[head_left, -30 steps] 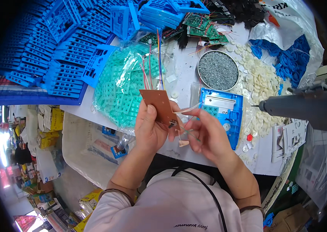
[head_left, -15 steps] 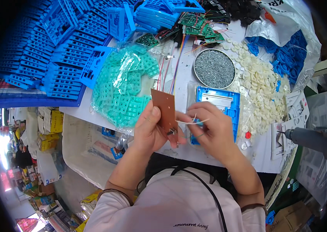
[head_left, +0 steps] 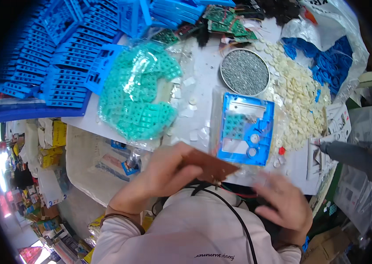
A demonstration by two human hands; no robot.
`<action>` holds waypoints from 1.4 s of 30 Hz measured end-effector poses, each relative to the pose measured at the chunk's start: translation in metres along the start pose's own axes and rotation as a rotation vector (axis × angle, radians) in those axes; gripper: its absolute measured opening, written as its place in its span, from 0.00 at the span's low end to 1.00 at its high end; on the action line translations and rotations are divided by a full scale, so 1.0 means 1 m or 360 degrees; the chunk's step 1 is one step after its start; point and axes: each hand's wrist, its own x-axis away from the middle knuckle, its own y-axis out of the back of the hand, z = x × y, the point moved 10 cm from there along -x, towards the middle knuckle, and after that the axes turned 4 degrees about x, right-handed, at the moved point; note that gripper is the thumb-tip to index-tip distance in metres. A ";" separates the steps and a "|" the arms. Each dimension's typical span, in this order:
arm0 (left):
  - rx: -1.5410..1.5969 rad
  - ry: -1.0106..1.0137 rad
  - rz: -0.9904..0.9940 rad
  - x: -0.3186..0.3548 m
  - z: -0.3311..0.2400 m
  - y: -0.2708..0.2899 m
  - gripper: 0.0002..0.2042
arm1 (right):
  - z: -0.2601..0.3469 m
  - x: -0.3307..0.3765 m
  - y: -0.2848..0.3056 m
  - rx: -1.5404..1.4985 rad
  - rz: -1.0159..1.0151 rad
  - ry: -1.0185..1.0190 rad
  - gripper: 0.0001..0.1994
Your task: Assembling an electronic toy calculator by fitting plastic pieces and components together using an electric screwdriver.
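We are clamping the brown board (head_left: pixel 212 167) in our left hand (head_left: pixel 168 169) at the counter's (head_left: pixel 202 66) near edge, right hand (head_left: pixel 286 200) spread, while the blue casing (head_left: pixel 263 128) is holding teal keys (head_left: pixel 233 126) but no board yet.

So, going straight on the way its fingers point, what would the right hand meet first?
Probably the near edge of the blue casing; the brown board lies close to that line, and depth is unclear.

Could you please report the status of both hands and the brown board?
Left hand gripping brown board. Right hand open, blurred, apart from it. Blue casing lying just beyond the board.
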 end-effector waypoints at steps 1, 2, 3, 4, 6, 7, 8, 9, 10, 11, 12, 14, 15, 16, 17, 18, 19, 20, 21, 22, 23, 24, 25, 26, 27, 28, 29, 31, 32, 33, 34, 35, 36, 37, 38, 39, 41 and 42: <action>-0.0160 -0.0080 0.0165 0.001 -0.003 -0.016 0.08 | 0.001 0.007 0.021 0.0211 -0.0253 -0.0100 0.29; -0.0320 -0.0161 0.0328 0.002 -0.004 -0.031 0.09 | 0.004 0.008 0.036 0.0284 -0.0410 -0.0160 0.34; -0.0461 -0.0259 0.0516 0.001 -0.006 -0.049 0.09 | 0.012 0.003 0.027 0.0131 -0.0299 -0.0062 0.35; -0.0502 -0.0279 0.0647 0.001 -0.006 -0.066 0.12 | 0.013 -0.003 0.014 -0.0031 -0.0192 0.0055 0.35; -0.0457 -0.0344 0.0645 0.002 -0.005 -0.085 0.13 | 0.012 -0.015 -0.030 -0.0638 0.0014 0.0350 0.30; -0.0452 -0.0364 0.0628 0.004 -0.004 -0.088 0.14 | 0.005 -0.014 -0.040 -0.0662 0.0050 0.0256 0.28; -0.0601 -0.0433 0.0575 0.006 -0.007 -0.084 0.15 | 0.001 -0.008 -0.050 -0.0686 0.0088 0.0162 0.25; -0.0639 -0.0449 0.0561 0.008 -0.006 -0.084 0.15 | -0.002 -0.003 -0.059 -0.0714 0.0129 0.0071 0.23; -0.0677 -0.0466 0.0547 0.010 -0.005 -0.084 0.15 | 0.000 -0.002 -0.054 -0.0665 -0.0026 0.0053 0.18; -0.0714 -0.0482 0.0533 0.012 -0.004 -0.085 0.15 | -0.001 -0.001 -0.057 -0.0619 0.0068 0.0013 0.19; -0.0698 -0.0490 0.0532 0.015 -0.003 -0.085 0.16 | 0.000 0.000 -0.054 -0.0567 0.0161 -0.0025 0.20; -0.0667 -0.0504 0.0528 0.019 -0.003 -0.087 0.18 | -0.003 -0.009 -0.038 -0.0434 -0.0020 -0.0015 0.20; -0.0672 -0.0473 0.0473 0.019 0.001 -0.085 0.16 | -0.002 -0.018 -0.020 -0.0344 -0.0295 0.0024 0.20; -0.0681 -0.0438 0.0420 0.018 0.009 -0.083 0.15 | -0.005 -0.024 -0.014 -0.0415 -0.0429 0.0054 0.20; -0.0690 -0.0402 0.0366 0.018 0.015 -0.082 0.15 | -0.008 -0.029 -0.008 -0.0481 -0.0560 0.0089 0.20; -0.0611 -0.0289 0.0386 0.014 0.025 -0.082 0.16 | -0.017 -0.036 -0.016 -0.0711 -0.0553 0.0113 0.20; -0.0530 -0.0177 0.0405 0.011 0.034 -0.082 0.18 | -0.022 -0.039 -0.021 -0.0940 -0.0543 0.0135 0.20; -0.0449 -0.0064 0.0423 0.010 0.042 -0.081 0.20 | -0.029 -0.038 -0.025 -0.1282 -0.0528 0.0017 0.19; -0.0059 0.0258 0.0372 0.013 0.057 -0.076 0.23 | -0.037 -0.046 -0.024 -0.1123 -0.0419 -0.0153 0.18; 0.0340 0.0572 0.0332 0.020 0.070 -0.076 0.25 | -0.049 -0.054 -0.018 -0.1221 -0.0502 -0.0247 0.17; 0.0743 0.0879 0.0284 0.030 0.081 -0.079 0.28 | -0.063 -0.063 -0.014 -0.1318 -0.0584 -0.0344 0.17; 0.0858 0.0947 0.0415 0.032 0.081 -0.079 0.36 | -0.074 -0.076 -0.013 -0.1230 -0.0502 -0.0331 0.17; 0.0895 0.0947 0.0328 0.031 0.084 -0.075 0.37 | -0.088 -0.088 -0.011 -0.1141 -0.0442 -0.0335 0.17; 0.0931 0.0945 0.0239 0.031 0.089 -0.072 0.37 | -0.095 -0.100 -0.010 -0.1095 -0.0379 -0.0398 0.17; 0.0967 0.0945 0.0162 0.029 0.093 -0.070 0.37 | -0.097 -0.108 -0.009 -0.1114 -0.0384 -0.0372 0.16; 0.0953 0.0931 0.0211 0.028 0.094 -0.072 0.37 | -0.097 -0.115 -0.010 -0.1133 -0.0389 -0.0346 0.16; 0.0939 0.0916 0.0260 0.026 0.096 -0.074 0.38 | -0.098 -0.121 -0.009 -0.1152 -0.0394 -0.0320 0.16; 0.0949 0.0931 0.0292 0.027 0.100 -0.077 0.38 | -0.100 -0.130 -0.013 -0.0957 -0.0267 -0.0331 0.14; 0.0976 0.0962 0.0296 0.030 0.102 -0.079 0.38 | -0.098 -0.134 -0.014 -0.0951 -0.0240 -0.0398 0.14; 0.0999 0.0994 0.0303 0.031 0.104 -0.080 0.38 | -0.098 -0.136 -0.015 -0.0944 -0.0217 -0.0464 0.14; 0.0991 0.1009 0.0310 0.031 0.105 -0.082 0.38 | -0.095 -0.138 -0.013 -0.0810 -0.0217 -0.0452 0.14; 0.0983 0.1025 0.0319 0.031 0.107 -0.083 0.37 | -0.092 -0.140 -0.010 -0.0676 -0.0217 -0.0439 0.13; 0.0973 0.1040 0.0326 0.032 0.108 -0.084 0.37 | -0.089 -0.141 -0.008 -0.0544 -0.0216 -0.0424 0.13; 0.0922 0.1043 0.0345 0.032 0.109 -0.084 0.37 | -0.085 -0.144 -0.006 -0.0432 -0.0196 -0.0408 0.13; 0.0870 0.1046 0.0364 0.032 0.110 -0.083 0.36 | -0.081 -0.147 -0.004 -0.0320 -0.0176 -0.0391 0.12; 0.0815 0.1046 0.0388 0.032 0.110 -0.083 0.36 | -0.077 -0.150 -0.001 -0.0208 -0.0161 -0.0375 0.12; 0.0838 0.1030 0.0401 0.033 0.110 -0.082 0.35 | -0.070 -0.155 0.002 -0.0100 -0.0149 -0.0350 0.12; 0.0851 0.1021 0.0416 0.030 0.107 -0.082 0.35 | -0.069 -0.157 0.003 -0.0044 -0.0147 -0.0344 0.12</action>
